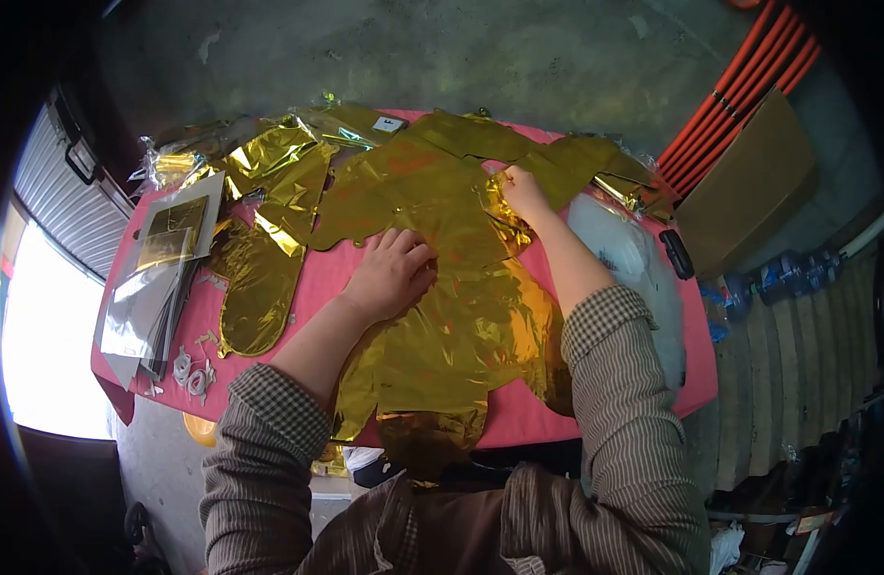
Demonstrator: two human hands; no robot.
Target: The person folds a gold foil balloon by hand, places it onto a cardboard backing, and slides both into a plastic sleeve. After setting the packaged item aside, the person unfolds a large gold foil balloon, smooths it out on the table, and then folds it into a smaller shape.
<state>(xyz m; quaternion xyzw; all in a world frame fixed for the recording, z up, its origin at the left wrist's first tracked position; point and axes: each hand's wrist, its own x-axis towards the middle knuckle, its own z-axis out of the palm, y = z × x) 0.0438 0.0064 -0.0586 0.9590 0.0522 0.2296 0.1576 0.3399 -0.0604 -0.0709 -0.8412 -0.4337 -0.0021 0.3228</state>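
Observation:
Flat, uninflated gold foil balloons [432, 201] overlap across the pink-covered table in front of me. My left hand [394, 275] rests on the left edge of the middle balloon, fingers curled in against the foil; the fingertips are mostly hidden. Farther forward and to the right, my right hand [525, 195] is closed on a crumpled, shiny part of the foil [504, 216]. The near end of the middle balloon [432, 436] hangs over the table's front edge. Another gold foil balloon [260, 297] with a rounded end lies to the left.
Clear plastic sleeves and cards [154, 278] are stacked at the left, near white ribbon rolls [193, 376]. A clear plastic bag [638, 278] and a black object [677, 254] lie at the right. Beyond stand orange-red poles [734, 91] and a cardboard sheet [748, 182].

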